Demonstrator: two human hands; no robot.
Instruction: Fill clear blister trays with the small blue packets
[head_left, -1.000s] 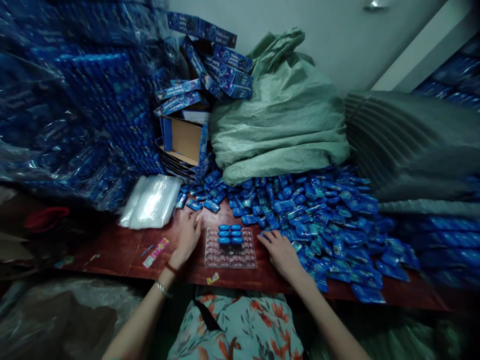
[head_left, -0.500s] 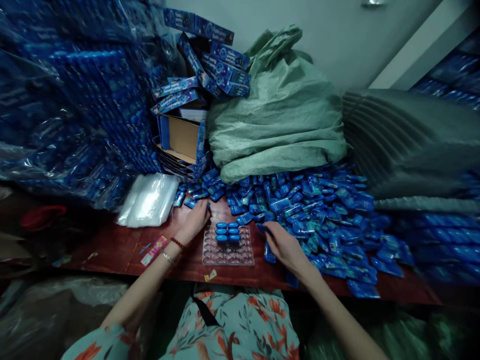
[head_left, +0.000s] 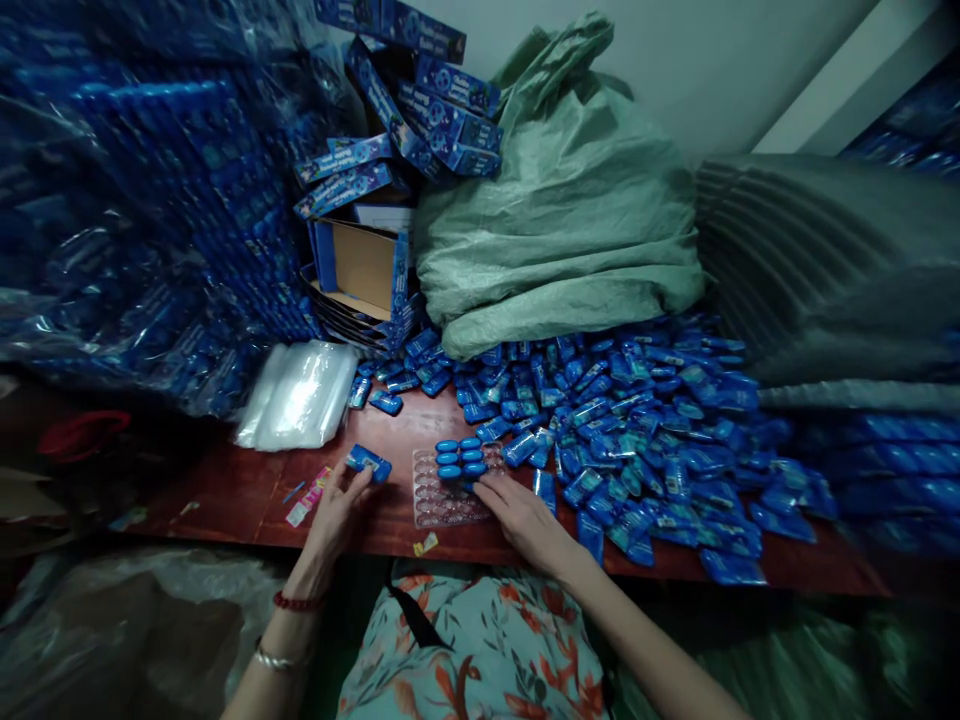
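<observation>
My left hand (head_left: 339, 508) pinches a small blue wrapped packet (head_left: 369, 463) just above the red-brown table, left of a clear plastic tray (head_left: 429, 505). The tray has rows of round hollows. Several shiny blue oval pieces (head_left: 450, 459) sit in two columns on its upper middle. My right hand (head_left: 525, 515) reaches over the tray's right side, fingers together and tips at the lowest blue pieces. Whatever lies between those fingertips is hidden. Loose blue packets (head_left: 545, 490) lie beside this hand.
A large heap of blue packets (head_left: 660, 430) covers the table's right side. Behind it stands a green woven sack (head_left: 555, 220). Blue printed boxes (head_left: 360, 265) stack at the back. Clear plastic bags (head_left: 300, 395) and a pink strip (head_left: 307, 497) lie left.
My left hand has drawn back toward me and left with a blue packet. My right hand has moved left from the heap's edge to the tray. The view has shifted slightly.
</observation>
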